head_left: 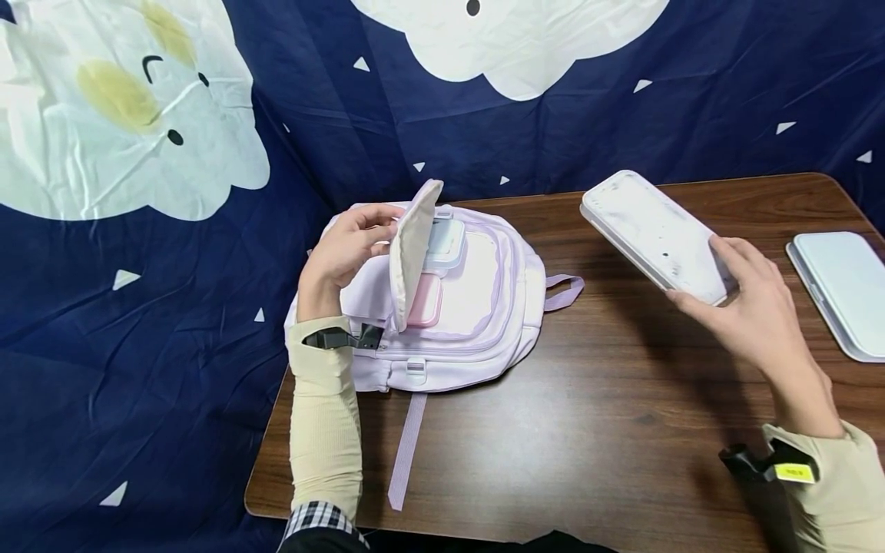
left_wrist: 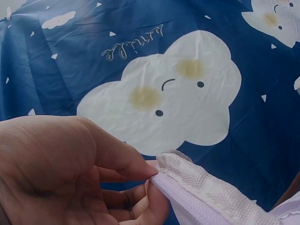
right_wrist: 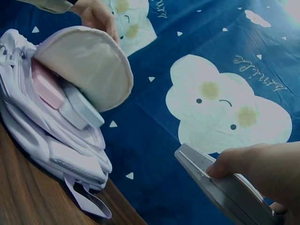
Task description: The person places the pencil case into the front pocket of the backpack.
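Note:
A pale lilac backpack [head_left: 525, 307] lies on the table, its front flap [head_left: 412, 261] raised by my left hand [head_left: 349, 250], which pinches the flap's edge [left_wrist: 187, 180]. Under the flap are a pink case [head_left: 426, 301] and a light blue case [head_left: 445, 244], both also visible in the right wrist view. My right hand [head_left: 757, 315] grips one end of a white rectangular case [head_left: 657, 234], held tilted above the table to the right of the backpack. In the right wrist view that case [right_wrist: 220, 187] is seen edge-on.
Another pale, flat case [head_left: 846, 292] lies at the table's right side. A lilac strap [head_left: 408, 453] hangs toward the front edge, and a loop [head_left: 565, 293] sticks out right of the backpack. A dark blue cloud-print cloth [head_left: 525, 146] stands behind the brown table [head_left: 553, 453].

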The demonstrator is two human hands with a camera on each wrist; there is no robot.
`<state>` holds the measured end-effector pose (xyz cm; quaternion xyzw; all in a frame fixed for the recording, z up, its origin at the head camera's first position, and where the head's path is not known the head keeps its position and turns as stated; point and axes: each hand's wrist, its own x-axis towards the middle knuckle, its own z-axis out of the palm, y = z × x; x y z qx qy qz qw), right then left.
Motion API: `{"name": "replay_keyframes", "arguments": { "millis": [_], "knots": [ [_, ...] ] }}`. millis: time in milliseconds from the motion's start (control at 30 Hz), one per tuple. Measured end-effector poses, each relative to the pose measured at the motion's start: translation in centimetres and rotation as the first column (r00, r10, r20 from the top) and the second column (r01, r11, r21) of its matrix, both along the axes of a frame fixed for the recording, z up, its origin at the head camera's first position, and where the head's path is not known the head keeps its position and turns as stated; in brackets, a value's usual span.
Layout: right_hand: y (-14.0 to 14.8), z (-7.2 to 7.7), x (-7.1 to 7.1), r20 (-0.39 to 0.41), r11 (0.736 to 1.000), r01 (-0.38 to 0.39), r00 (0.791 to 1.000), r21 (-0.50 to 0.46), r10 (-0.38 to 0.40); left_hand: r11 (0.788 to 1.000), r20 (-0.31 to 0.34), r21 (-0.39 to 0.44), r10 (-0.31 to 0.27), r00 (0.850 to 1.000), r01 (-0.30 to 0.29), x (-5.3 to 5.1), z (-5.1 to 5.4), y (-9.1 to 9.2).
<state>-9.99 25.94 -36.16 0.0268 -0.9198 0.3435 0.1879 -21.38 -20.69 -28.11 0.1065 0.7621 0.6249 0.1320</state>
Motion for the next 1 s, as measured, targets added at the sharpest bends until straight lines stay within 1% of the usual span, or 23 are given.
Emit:
{"name": "replay_keyframes", "arguments": {
  "millis": [167, 333, 500, 700, 800, 1000],
  "knots": [
    [-0.8, 0.2, -0.1, -0.003, 0.999, -0.037, 0.999, 0.005, 0.037, 0.999, 0.001, 0.036, 0.010, 1.000, -0.010, 0.1, 0.0, 0.0],
    [-1.8, 0.3, -0.4, -0.029, 0.996, -0.084, 0.996, 0.026, 0.085, 1.000, -0.012, 0.026, 0.016, 1.000, -0.016, 0.1, 0.1, 0.2],
    [-2.8, 0.6, -0.6, -0.031, 0.988, -0.145, 0.989, 0.048, 0.147, 1.000, -0.013, 0.015, 0.016, 1.000, -0.016, 0.1, 0.1, 0.3],
    [-4.3, 0.6, -0.7, -0.032, 0.967, -0.239, 0.970, 0.086, 0.242, 1.000, -0.012, 0.001, 0.001, 1.000, -0.001, 0.0, 0.1, 0.3],
    [-5.2, 0.4, -0.6, -0.039, 0.952, -0.286, 0.956, 0.106, 0.291, 1.000, -0.010, -0.007, 0.012, 1.000, -0.012, 0.0, 0.1, 0.4],
    [-6.8, -0.3, -0.5, 0.013, 0.928, -0.350, 0.936, 0.129, 0.351, 1.000, -0.010, 0.011, 0.017, 1.000, -0.017, 0.1, 0.1, 0.5]
  ]
}}
